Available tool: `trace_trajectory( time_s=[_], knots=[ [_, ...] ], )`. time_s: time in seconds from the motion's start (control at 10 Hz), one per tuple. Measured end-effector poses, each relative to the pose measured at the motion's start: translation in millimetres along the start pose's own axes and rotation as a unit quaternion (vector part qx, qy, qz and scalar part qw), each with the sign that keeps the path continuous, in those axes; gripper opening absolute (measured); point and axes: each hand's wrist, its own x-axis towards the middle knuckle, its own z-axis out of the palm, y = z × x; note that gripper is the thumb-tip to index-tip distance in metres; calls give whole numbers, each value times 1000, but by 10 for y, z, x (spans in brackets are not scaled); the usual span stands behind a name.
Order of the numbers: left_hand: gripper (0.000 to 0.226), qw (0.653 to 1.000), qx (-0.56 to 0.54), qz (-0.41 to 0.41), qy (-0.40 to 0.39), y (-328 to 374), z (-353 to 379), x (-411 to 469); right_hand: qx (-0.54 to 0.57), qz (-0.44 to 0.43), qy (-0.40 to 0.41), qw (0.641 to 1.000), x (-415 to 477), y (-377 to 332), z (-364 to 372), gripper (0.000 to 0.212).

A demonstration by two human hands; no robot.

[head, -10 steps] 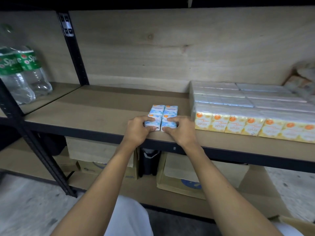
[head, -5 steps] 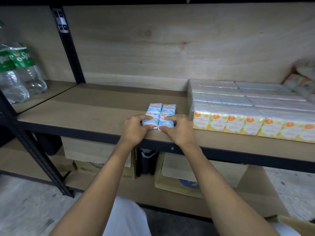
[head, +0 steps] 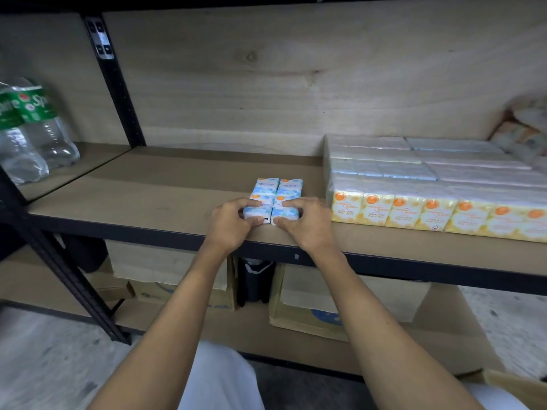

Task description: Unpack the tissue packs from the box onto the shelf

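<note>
Head view: both hands' grips (head: 270,221) clasp blue packs (head: 276,196) (shelf edge).

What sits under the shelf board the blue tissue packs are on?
Under the shelf board: cardboard boxes and a dark container between them. Box contents are covered by flaps; both arms hide part.

shelf (head: 165,187) left of blue packs (head: 276,192): bare | right: yellow packs (head: 414,208) near
</note>
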Motion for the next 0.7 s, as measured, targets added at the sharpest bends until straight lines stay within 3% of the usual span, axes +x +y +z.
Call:
trace_trajectory(
  time_s=[0.5, 0.6, 0.7],
  knots=[
    [41, 1000, -10, 26, -11, -44, 12, 5, -2, -10, 0, 1000, -53, -26, -23, 51],
    [41, 997, -66, 30, 4, -43, -13, -53, 23, -26, 1, 999, -127, -29, -59, 51],
    [36, 993, -86, 36, 76, -96, -54, -267, 75, -28, -3, 997, -259, 23, -177, 50]
  ],
)
